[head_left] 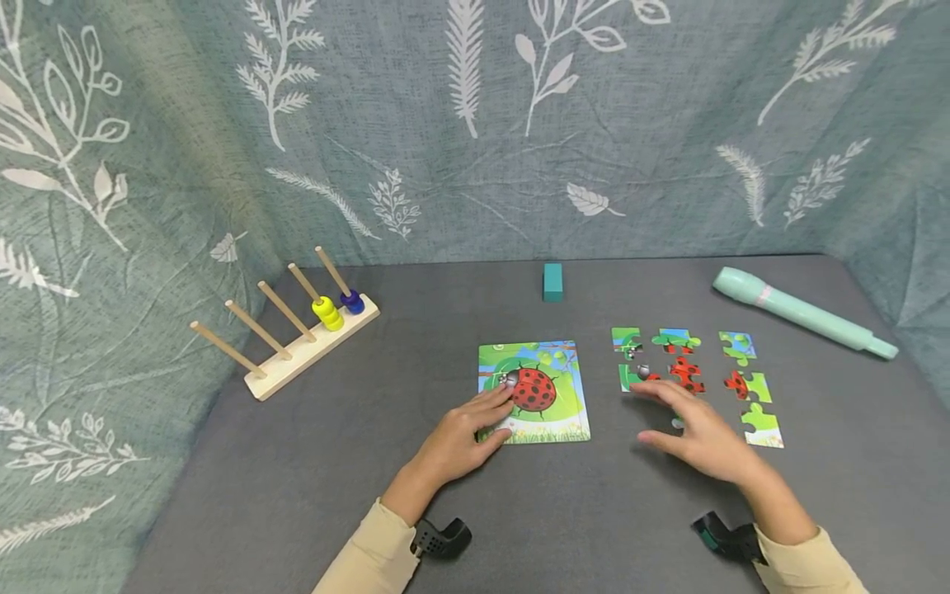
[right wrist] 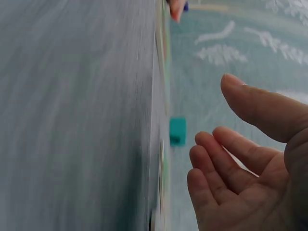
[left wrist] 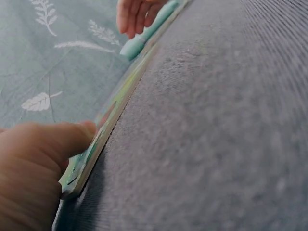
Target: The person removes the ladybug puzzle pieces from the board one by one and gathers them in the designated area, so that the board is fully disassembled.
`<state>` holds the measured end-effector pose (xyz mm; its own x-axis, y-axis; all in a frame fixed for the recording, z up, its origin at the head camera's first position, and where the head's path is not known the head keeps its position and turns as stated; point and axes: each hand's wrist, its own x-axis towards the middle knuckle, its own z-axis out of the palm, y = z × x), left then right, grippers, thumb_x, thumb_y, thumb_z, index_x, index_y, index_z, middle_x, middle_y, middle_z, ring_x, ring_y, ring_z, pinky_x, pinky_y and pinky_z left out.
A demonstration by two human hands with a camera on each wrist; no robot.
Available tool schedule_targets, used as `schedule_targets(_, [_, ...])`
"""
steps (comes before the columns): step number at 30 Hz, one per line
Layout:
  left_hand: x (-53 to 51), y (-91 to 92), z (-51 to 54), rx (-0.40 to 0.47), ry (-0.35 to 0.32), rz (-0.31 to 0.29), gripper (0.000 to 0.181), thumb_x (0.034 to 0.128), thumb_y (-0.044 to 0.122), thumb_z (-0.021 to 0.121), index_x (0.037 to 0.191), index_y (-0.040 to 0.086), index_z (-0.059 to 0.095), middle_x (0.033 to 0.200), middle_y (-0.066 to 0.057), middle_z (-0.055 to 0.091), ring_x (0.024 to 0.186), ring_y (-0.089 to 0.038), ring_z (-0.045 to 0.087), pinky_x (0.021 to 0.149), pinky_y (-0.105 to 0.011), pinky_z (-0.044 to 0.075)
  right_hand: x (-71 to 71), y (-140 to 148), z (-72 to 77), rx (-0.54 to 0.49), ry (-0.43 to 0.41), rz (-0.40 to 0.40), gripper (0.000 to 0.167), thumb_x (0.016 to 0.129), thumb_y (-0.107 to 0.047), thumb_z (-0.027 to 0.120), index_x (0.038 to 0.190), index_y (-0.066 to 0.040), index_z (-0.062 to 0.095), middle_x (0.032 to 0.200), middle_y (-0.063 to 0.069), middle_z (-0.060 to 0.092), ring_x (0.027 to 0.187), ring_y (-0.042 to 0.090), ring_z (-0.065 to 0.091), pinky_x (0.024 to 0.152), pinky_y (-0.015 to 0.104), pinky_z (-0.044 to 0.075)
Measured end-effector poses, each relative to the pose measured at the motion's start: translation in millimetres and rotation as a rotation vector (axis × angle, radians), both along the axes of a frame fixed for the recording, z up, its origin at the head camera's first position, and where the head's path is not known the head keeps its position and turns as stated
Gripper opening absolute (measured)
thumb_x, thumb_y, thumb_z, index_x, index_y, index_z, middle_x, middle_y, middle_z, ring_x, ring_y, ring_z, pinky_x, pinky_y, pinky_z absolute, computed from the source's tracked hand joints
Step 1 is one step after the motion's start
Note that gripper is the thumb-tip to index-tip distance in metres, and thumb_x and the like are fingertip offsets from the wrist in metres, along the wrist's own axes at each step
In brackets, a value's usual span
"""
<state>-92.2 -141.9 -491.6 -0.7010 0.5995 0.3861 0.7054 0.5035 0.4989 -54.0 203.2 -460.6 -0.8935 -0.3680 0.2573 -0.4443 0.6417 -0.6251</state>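
Observation:
A square ladybug picture board (head_left: 560, 417) lies flat on the table. My left hand (head_left: 466, 436) rests on its lower left part with fingers extended; in the left wrist view the thumb (left wrist: 62, 139) lies against the board's edge. Right of the board, several jigsaw pieces are laid out in loose rows, among them a red spotted piece (head_left: 686, 374) and a green grass piece (head_left: 762, 425). Over the lower pieces hovers my right hand (head_left: 701, 437), partly covering them. Its fingers are loosely bent and hold nothing, as the right wrist view shows (right wrist: 240, 178).
At the left stands a wooden peg stand (head_left: 297, 359) with yellow and dark blue beads on two pegs. A teal block (head_left: 552, 282) sits behind the board. Far right lies a mint-green tube-shaped object (head_left: 809, 313). Patterned cloth (head_left: 475, 181) hangs behind and beside the table.

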Motion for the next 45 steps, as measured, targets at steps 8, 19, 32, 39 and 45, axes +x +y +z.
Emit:
schedule_targets(8, [-0.9, -16.1, -2.3, -0.018, 0.001, 0.055, 0.056, 0.0862, 0.021, 0.069, 0.134, -0.002, 0.052, 0.142, -0.013, 0.049, 0.134, -0.026, 0.043, 0.114, -0.042, 0.033, -15.2, -48.6, -2.0, -0.029, -0.063, 0.122, 0.056, 0.079, -0.018, 0.077, 0.129, -0.005, 0.055, 0.126, 0.005, 0.058, 0.115, 0.024, 0.057, 0.097, 0.042, 0.048])
schedule_targets(19, [-1.8, -24.7, -1.7, -0.19, 0.014, 0.095, 0.074, 0.0856, 0.039, 0.065, 0.142, -0.003, 0.04, 0.149, -0.016, 0.038, 0.14, -0.026, 0.034, 0.117, -0.041, 0.028, -34.3, -105.5, -4.6, -0.065, -0.068, 0.241, 0.052, 0.081, -0.017, 0.075, 0.128, -0.004, 0.055, 0.12, 0.008, 0.059, 0.109, 0.022, 0.057, 0.094, 0.04, 0.05])
schedule_targets(32, [-1.0, -23.2, -1.3, -0.194, 0.02, 0.106, 0.073, 0.0846, 0.038, 0.067, 0.14, -0.003, 0.043, 0.146, -0.016, 0.042, 0.139, -0.027, 0.036, 0.117, -0.042, 0.029, -38.5, -138.5, -23.5, 0.025, 0.002, 0.194, 0.046, 0.081, -0.02, 0.076, 0.12, -0.002, 0.06, 0.127, 0.011, 0.053, 0.12, 0.027, 0.048, 0.099, 0.044, 0.046])
schedule_targets(39, [-0.7, -23.0, -1.8, -0.199, 0.006, 0.116, 0.073, 0.0853, 0.039, 0.066, 0.14, -0.002, 0.043, 0.146, -0.014, 0.043, 0.139, -0.026, 0.036, 0.117, -0.042, 0.028, -35.0, -144.0, -22.9, -0.005, 0.024, 0.171, 0.04, 0.077, -0.013, 0.078, 0.113, -0.003, 0.062, 0.122, 0.01, 0.054, 0.116, 0.026, 0.048, 0.097, 0.042, 0.046])
schedule_targets(45, [-1.0, -22.8, -2.1, -0.181, 0.01, 0.116, 0.073, 0.0837, 0.038, 0.068, 0.14, -0.003, 0.044, 0.145, -0.015, 0.044, 0.138, -0.026, 0.037, 0.117, -0.042, 0.029, -34.0, -145.8, -24.5, -0.075, 0.017, 0.142, 0.043, 0.073, -0.011, 0.081, 0.109, -0.007, 0.058, 0.112, 0.006, 0.057, 0.107, 0.021, 0.052, 0.093, 0.039, 0.047])
